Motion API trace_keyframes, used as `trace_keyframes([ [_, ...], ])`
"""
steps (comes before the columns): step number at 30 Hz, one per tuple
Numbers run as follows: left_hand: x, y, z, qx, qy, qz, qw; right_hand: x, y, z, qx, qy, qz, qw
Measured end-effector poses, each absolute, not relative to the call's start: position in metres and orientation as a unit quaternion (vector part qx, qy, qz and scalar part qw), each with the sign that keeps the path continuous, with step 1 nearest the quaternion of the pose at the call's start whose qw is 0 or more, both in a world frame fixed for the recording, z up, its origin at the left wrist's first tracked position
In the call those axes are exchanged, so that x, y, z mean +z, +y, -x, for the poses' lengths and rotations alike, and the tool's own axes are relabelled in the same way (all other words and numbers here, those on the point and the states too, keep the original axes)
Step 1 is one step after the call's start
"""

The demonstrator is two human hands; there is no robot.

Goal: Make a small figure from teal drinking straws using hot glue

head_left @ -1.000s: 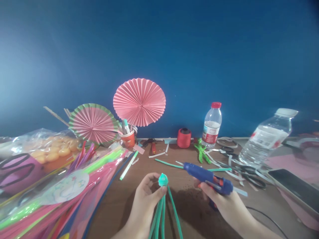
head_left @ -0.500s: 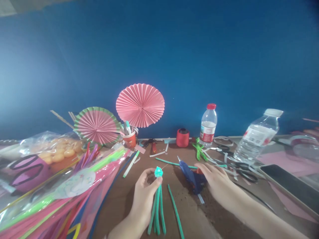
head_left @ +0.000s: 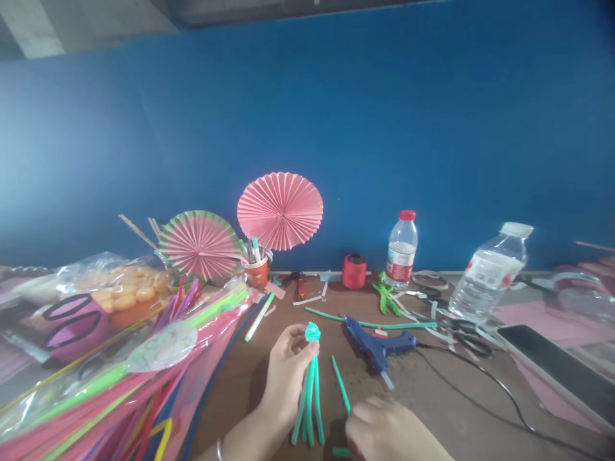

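My left hand (head_left: 291, 368) is closed around a bundle of teal pipe cleaners (head_left: 310, 410). They are gathered under a small knotted teal head (head_left: 312, 331), and their lower ends hang spread apart. My right hand (head_left: 372, 426), slightly blurred, has its fingers curled over a loose teal pipe cleaner (head_left: 340, 383) on the table; the fingertips are hidden. Another short bit of teal (head_left: 341, 452) shows beside that hand. A blue glue gun (head_left: 379, 344) lies on its side to the right, touched by neither hand.
A long teal pipe cleaner (head_left: 327, 314), a green pipe-cleaner figure (head_left: 384, 294) and a red-capped bottle (head_left: 401, 253) lie or stand behind. At right are a tilted water bottle (head_left: 490, 275) and a phone (head_left: 552, 365). Bagged pipe cleaners (head_left: 163, 384) fill the left.
My right hand has let go of the glue gun and moved down and left to the loose pipe cleaner. My left hand still holds the bundle. The view has shifted slightly.
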State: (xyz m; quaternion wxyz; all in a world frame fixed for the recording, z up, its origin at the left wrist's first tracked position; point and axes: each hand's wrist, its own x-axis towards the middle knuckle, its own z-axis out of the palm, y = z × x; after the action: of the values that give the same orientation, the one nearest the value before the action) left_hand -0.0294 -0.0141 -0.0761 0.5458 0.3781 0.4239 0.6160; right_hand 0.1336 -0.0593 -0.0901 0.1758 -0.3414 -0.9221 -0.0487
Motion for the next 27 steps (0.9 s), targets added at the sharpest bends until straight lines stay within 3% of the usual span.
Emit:
trace_keyframes([
  [5,-0.066,-0.018,0.025,0.602,0.402,-0.360,0.588,-0.040,-0.053,-0.140,0.074,-0.876,0.433,0.198],
  [8,-0.058,-0.023,0.022,0.594,0.375,-0.384,0.599,-0.008,-0.044,-0.141,0.142,-0.834,0.458,0.274],
  [13,-0.051,-0.029,0.022,0.592,0.347,-0.416,0.597,0.002,-0.024,-0.135,0.253,-0.770,0.476,0.341],
  [21,-0.051,-0.034,0.018,0.580,0.346,-0.411,0.612,-0.017,-0.028,-0.133,0.233,-0.773,0.414,0.420],
  [27,-0.052,-0.034,0.018,0.577,0.348,-0.421,0.607,-0.021,-0.027,-0.137,0.210,-0.785,0.403,0.421],
])
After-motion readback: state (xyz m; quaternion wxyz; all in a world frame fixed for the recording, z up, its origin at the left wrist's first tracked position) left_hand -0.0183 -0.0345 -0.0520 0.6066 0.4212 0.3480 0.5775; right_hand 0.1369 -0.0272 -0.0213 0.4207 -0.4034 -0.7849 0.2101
